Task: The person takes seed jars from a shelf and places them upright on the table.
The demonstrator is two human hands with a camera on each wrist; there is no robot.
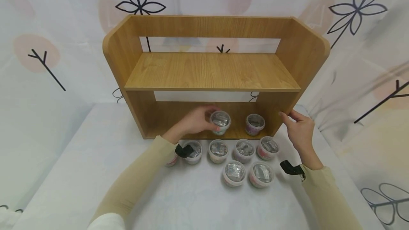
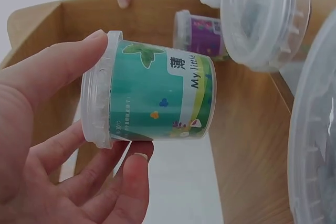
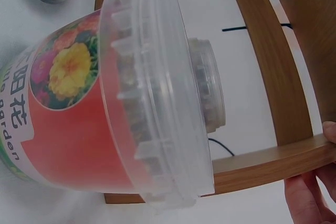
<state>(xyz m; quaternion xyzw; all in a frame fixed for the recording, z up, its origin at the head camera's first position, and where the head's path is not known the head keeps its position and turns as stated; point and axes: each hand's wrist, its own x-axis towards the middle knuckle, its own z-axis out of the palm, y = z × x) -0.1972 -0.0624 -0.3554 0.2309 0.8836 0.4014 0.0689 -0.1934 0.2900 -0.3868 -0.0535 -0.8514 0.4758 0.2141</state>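
Note:
My left hand (image 1: pixel 201 119) grips a teal-labelled plastic tub (image 2: pixel 157 90) with a clear lid, thumb on the lid's rim and fingers at the opposite side. In the head view that tub is held upright at the lower compartment of a two-tier wooden shelf (image 1: pixel 212 72). A purple-labelled tub (image 1: pixel 255 125) stands on the lower board at the right. My right hand (image 1: pixel 298 130) holds the front edge of the shelf's right side panel, thumb inside and fingers outside. Close to the right wrist camera is a red-labelled tub (image 3: pixel 73 103) with a flower picture.
Several lidded tubs stand in front of the shelf on the white table (image 1: pixel 179 201), among them a front tub (image 1: pixel 234 174), another beside it (image 1: pixel 261 175) and a red one (image 1: pixel 267 148) near the right panel. A patterned cloth (image 1: pixel 64 17) hangs behind.

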